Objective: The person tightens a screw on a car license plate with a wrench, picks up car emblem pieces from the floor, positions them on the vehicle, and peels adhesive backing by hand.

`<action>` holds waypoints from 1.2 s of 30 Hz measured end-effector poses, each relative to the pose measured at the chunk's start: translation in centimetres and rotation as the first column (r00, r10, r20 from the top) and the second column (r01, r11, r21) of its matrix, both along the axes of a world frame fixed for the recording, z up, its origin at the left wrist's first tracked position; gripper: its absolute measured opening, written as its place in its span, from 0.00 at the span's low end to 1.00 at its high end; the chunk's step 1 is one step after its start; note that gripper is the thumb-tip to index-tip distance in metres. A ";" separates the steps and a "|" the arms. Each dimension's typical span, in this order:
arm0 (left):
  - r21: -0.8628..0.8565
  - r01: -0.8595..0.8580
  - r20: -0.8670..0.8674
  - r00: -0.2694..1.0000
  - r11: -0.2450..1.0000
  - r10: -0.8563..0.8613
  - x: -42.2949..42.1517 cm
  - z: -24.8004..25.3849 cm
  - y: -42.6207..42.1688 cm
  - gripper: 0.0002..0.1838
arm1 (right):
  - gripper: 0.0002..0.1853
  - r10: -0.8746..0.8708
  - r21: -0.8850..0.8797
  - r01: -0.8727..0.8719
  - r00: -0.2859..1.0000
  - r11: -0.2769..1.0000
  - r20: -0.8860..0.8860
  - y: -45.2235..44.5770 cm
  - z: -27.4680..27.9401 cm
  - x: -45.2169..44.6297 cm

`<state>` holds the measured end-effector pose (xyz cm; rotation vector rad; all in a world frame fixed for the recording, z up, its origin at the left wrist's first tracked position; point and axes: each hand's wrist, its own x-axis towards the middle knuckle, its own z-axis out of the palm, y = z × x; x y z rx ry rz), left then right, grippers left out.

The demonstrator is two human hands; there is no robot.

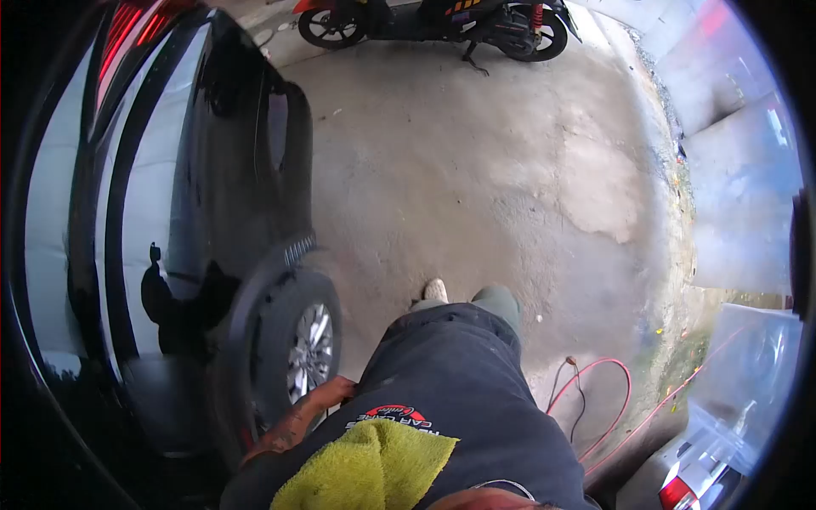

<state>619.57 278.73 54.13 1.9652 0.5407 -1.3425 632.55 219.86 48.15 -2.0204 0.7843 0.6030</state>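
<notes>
My left hand (334,392) hangs low beside my dark shirt (459,374), close to the wheel (313,348) of a black car; its fingers are bent and partly hidden, and I cannot make out anything in them. A yellow-green cloth (370,467) lies over the chest of the shirt, below the printed logo. My right hand is not in view. The glossy black car body (229,170) fills the left side and shows a dark reflection of a person.
A motorcycle (459,21) is parked on the concrete floor (442,144) at the top. A pink hose (629,391) curls at the lower right, near a clear plastic sheet (739,382). Pale panels (735,204) line the right side.
</notes>
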 end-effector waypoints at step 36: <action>0.018 -0.991 0.268 0.132 0.132 0.954 74.7 -3.4 17.7 0.11 | 0.17 0.882 0.421 -0.902 0.272 0.094 0.385 94.9 13.2 109.2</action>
